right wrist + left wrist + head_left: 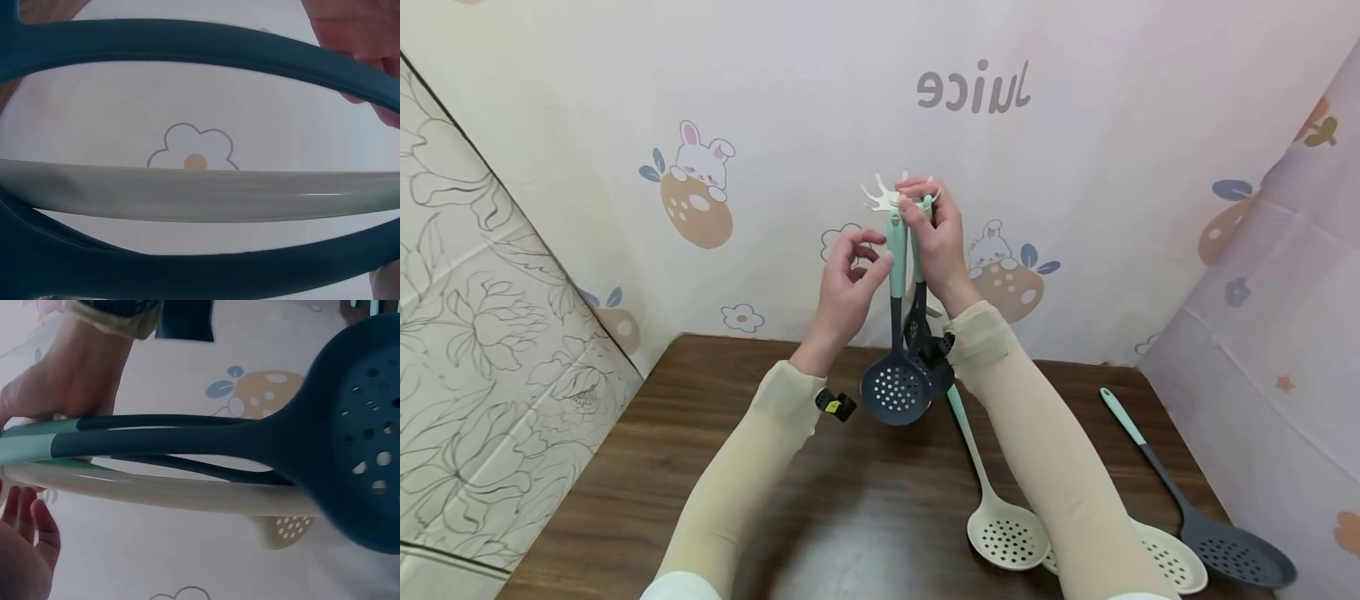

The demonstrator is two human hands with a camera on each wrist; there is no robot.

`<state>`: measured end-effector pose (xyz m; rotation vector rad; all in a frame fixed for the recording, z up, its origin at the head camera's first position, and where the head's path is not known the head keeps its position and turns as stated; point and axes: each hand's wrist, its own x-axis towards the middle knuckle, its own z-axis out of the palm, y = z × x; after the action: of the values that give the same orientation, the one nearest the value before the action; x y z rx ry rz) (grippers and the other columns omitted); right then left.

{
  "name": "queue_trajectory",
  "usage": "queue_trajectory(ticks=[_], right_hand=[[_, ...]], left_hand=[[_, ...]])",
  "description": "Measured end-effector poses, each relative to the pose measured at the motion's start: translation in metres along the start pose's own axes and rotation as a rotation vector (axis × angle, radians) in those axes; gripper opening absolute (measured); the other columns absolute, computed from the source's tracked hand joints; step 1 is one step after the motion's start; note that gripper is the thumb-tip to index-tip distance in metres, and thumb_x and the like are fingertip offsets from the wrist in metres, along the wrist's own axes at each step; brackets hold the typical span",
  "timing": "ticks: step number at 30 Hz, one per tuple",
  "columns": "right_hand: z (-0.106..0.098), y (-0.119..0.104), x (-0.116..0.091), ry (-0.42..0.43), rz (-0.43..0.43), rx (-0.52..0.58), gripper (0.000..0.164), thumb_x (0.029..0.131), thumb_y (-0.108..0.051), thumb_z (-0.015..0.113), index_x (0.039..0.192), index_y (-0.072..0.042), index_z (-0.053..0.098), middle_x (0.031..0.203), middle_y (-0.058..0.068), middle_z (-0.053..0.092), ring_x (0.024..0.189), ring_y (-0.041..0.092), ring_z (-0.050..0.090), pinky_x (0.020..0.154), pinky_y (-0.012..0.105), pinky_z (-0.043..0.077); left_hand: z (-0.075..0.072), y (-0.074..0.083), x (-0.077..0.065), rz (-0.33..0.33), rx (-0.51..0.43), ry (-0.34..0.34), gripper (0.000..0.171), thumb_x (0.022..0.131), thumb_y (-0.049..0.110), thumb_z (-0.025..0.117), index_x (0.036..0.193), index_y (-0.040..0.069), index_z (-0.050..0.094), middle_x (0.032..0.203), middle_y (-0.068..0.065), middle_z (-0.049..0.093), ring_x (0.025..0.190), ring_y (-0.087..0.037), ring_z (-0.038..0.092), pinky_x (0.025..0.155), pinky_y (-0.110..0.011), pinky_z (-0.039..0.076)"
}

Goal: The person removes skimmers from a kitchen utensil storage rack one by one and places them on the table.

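Note:
A white utensil rack (883,198) with curved hooks stands at the back of the table. From it hangs a dark skimmer (895,387) with a mint handle, its perforated bowl large in the left wrist view. My right hand (936,233) is up at the hooks, thumb and fingers around the top of another mint-handled dark utensil (919,267), whose lower end is partly hidden by the wrist camera. Beside the skimmer's handle is my left hand (848,283), fingers loosely bent, thumb tip right at the handle. A pale rod (200,194) runs between dark handles in the right wrist view.
On the table (700,425), a cream skimmer (1007,537) lies below my right forearm. Farther right are another cream perforated utensil (1176,562), partly under the sleeve, and a dark slotted turner (1236,554). A printed curtain (805,108) hangs behind.

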<state>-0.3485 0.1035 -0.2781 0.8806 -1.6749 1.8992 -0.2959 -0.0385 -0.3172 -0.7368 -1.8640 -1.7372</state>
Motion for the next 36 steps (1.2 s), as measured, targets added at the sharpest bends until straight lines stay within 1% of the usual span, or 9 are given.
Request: queue_trajectory(ticks=[2, 5, 8, 10, 12, 16, 20, 25, 36], right_hand=[[-0.001, 0.0, -0.001, 0.002, -0.019, 0.013, 0.032, 0.094, -0.042, 0.063, 0.107, -0.012, 0.061, 0.123, 0.007, 0.058, 0.122, 0.026, 0.051, 0.099, 0.037, 0.04], [-0.002, 0.001, -0.002, 0.003, -0.038, 0.041, 0.054, 0.089, -0.063, 0.062, 0.106, -0.012, 0.061, 0.121, 0.004, 0.058, 0.12, 0.027, 0.051, 0.099, 0.036, 0.038], [-0.004, 0.002, -0.003, 0.001, -0.045, 0.053, 0.06, 0.086, -0.072, 0.056, 0.106, -0.016, 0.062, 0.119, 0.001, 0.057, 0.119, 0.026, 0.05, 0.098, 0.036, 0.036], [-0.005, 0.003, -0.003, -0.003, -0.055, 0.041, 0.055, 0.091, -0.069, 0.051, 0.106, -0.017, 0.062, 0.119, 0.001, 0.057, 0.118, 0.026, 0.05, 0.096, 0.036, 0.036], [-0.006, 0.004, -0.003, -0.005, -0.064, 0.025, 0.045, 0.097, -0.058, 0.045, 0.106, -0.017, 0.062, 0.119, 0.002, 0.058, 0.117, 0.026, 0.05, 0.095, 0.036, 0.036], [-0.005, 0.003, -0.002, 0.001, -0.042, 0.02, 0.031, 0.096, -0.038, 0.041, 0.104, -0.017, 0.063, 0.119, 0.004, 0.059, 0.116, 0.026, 0.051, 0.093, 0.035, 0.038], [-0.001, 0.002, -0.002, 0.016, 0.001, 0.036, 0.029, 0.093, -0.039, 0.043, 0.102, -0.019, 0.063, 0.12, 0.004, 0.058, 0.117, 0.026, 0.05, 0.093, 0.036, 0.038], [0.0, 0.001, -0.002, 0.02, 0.023, 0.033, 0.032, 0.09, -0.04, 0.044, 0.103, -0.017, 0.063, 0.12, 0.004, 0.059, 0.119, 0.025, 0.05, 0.095, 0.036, 0.038], [0.0, 0.0, -0.001, 0.022, 0.027, 0.038, 0.03, 0.091, -0.039, 0.044, 0.103, -0.019, 0.063, 0.121, 0.005, 0.059, 0.12, 0.026, 0.049, 0.095, 0.037, 0.036]], left_hand=[[0.001, 0.0, -0.004, -0.037, 0.014, -0.041, 0.035, 0.097, 0.024, 0.061, 0.126, 0.003, 0.053, 0.121, -0.009, 0.057, 0.099, -0.02, 0.054, 0.077, -0.033, 0.048], [0.002, 0.0, -0.008, -0.077, 0.06, -0.092, 0.036, 0.097, 0.025, 0.064, 0.125, 0.005, 0.056, 0.114, -0.006, 0.061, 0.097, -0.019, 0.056, 0.075, -0.033, 0.049], [0.003, -0.002, -0.009, -0.091, 0.102, -0.135, 0.034, 0.097, 0.025, 0.065, 0.125, 0.006, 0.06, 0.108, -0.005, 0.064, 0.094, -0.019, 0.059, 0.074, -0.033, 0.05], [0.002, -0.004, -0.01, -0.098, 0.116, -0.166, 0.032, 0.097, 0.024, 0.065, 0.123, 0.005, 0.063, 0.105, -0.004, 0.066, 0.091, -0.018, 0.059, 0.073, -0.032, 0.05], [0.002, -0.006, -0.01, -0.098, 0.117, -0.198, 0.028, 0.097, 0.022, 0.066, 0.119, 0.004, 0.066, 0.101, -0.004, 0.068, 0.089, -0.018, 0.061, 0.073, -0.032, 0.05], [0.002, -0.01, -0.009, -0.099, 0.085, -0.24, 0.021, 0.098, 0.018, 0.065, 0.113, 0.004, 0.068, 0.095, -0.005, 0.071, 0.084, -0.018, 0.063, 0.075, -0.033, 0.052], [0.001, -0.011, -0.009, -0.095, 0.064, -0.245, 0.018, 0.099, 0.017, 0.064, 0.11, 0.005, 0.069, 0.093, -0.005, 0.071, 0.084, -0.018, 0.065, 0.077, -0.035, 0.054], [-0.003, -0.009, -0.01, -0.104, 0.087, -0.238, 0.021, 0.099, 0.02, 0.064, 0.11, 0.004, 0.069, 0.093, -0.005, 0.071, 0.086, -0.018, 0.065, 0.077, -0.035, 0.053], [-0.009, -0.001, -0.008, -0.081, 0.072, -0.236, 0.018, 0.099, 0.018, 0.064, 0.109, 0.004, 0.07, 0.091, -0.007, 0.07, 0.084, -0.019, 0.063, 0.077, -0.035, 0.053]])
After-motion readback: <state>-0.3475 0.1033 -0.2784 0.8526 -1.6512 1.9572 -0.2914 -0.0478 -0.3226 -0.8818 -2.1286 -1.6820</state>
